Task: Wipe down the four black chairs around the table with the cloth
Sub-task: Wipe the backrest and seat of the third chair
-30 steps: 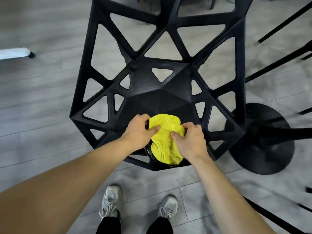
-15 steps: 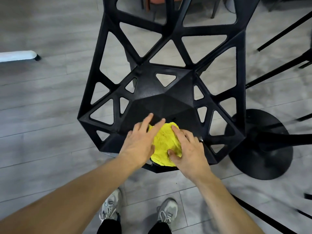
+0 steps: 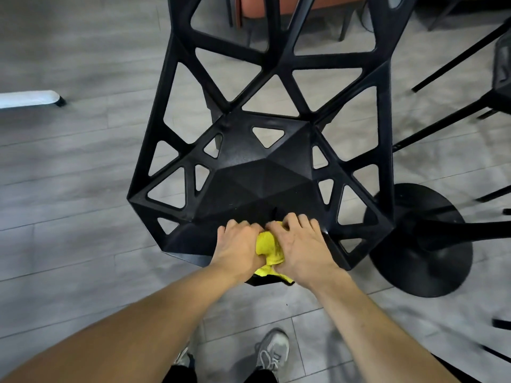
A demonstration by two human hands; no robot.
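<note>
A black chair (image 3: 262,161) with a faceted seat and triangular cut-outs stands right in front of me, its back rising toward the top of the view. A yellow cloth (image 3: 269,248) lies bunched at the seat's front edge. My left hand (image 3: 239,246) and my right hand (image 3: 301,244) sit side by side on it, fingers curled down into the cloth, gripping it. Most of the cloth is hidden under the two hands; a corner hangs over the seat's front edge.
The round black base (image 3: 420,244) of a table stands on the grey plank floor to the right, with thin black chair legs (image 3: 442,125) beyond it. A white object (image 3: 27,98) lies at far left. My shoes (image 3: 272,352) are just below the chair.
Both hands have drawn the cloth back toward the seat's front edge and bunched it smaller. Their fingers, spread flat half a second ago, are now curled. The view has moved closer.
</note>
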